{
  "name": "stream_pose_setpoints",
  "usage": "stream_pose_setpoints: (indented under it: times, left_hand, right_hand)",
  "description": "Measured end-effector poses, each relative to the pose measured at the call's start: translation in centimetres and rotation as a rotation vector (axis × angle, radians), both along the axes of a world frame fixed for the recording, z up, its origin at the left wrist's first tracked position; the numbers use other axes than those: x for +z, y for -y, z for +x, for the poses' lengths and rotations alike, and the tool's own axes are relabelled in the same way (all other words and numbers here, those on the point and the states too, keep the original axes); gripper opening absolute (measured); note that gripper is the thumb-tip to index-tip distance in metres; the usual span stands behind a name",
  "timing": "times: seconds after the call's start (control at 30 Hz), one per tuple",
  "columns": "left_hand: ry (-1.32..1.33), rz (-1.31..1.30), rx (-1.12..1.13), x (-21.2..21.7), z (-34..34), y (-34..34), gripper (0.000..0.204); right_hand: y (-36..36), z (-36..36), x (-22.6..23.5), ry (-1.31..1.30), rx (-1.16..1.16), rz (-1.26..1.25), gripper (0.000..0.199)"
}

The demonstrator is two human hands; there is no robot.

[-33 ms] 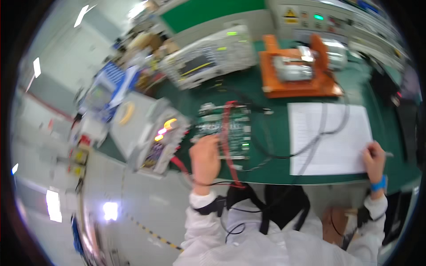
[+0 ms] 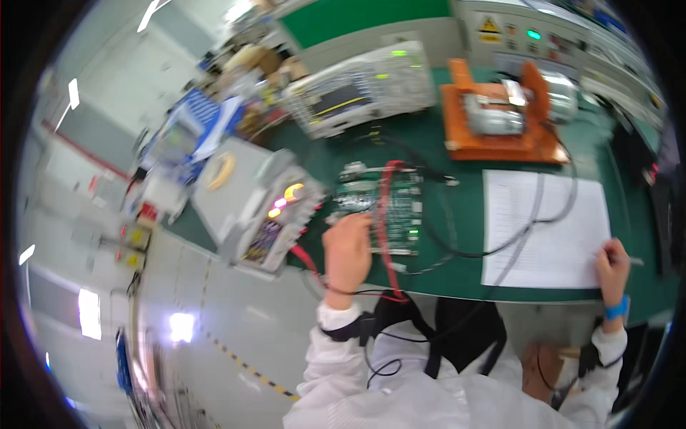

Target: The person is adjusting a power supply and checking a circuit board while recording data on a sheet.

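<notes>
bright but blurry, with dark edges

The flat green desk [image 2: 468, 207] top looks smooth and matt. The rectangular green circuit board [image 2: 406, 239] carries small parts too blurred to judge. The horizontal silver cylinder [image 2: 494, 123] shines like polished metal; the orange block-shaped stand [image 2: 504, 153] beneath has a painted look. The white rectangular sheet [image 2: 525, 243] is matt paper, the loose white sleeve [image 2: 321, 361] soft, creased cloth.

On the bench [image 2: 468, 200], the circuit board [image 2: 404, 213] lies left of the paper [image 2: 561, 247] and before the oscilloscope [image 2: 364, 89]
</notes>
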State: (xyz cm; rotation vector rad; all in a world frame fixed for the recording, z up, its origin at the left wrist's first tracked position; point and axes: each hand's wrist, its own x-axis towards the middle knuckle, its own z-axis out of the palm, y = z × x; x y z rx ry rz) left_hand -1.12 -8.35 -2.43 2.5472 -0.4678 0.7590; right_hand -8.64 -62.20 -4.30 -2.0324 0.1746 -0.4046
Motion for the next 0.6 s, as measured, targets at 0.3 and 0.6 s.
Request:
stream_pose_setpoints:
  times: [0.3, 0.6]
  left_hand:
    - [0.039, -0.22, 0.064, 0.8, -2.2, -2.1, 0.014]
    - [-0.535, -2.052, -0.393, 1.9, -0.8, -7.4, 0.031]
  right_hand:
    - [-0.1, 2.2, -2.1, 0.092, 0.046, 0.02, 0.009]
    - [0.1, 2.4, -1.8, 0.1, 0.013, 0.115, 0.008]
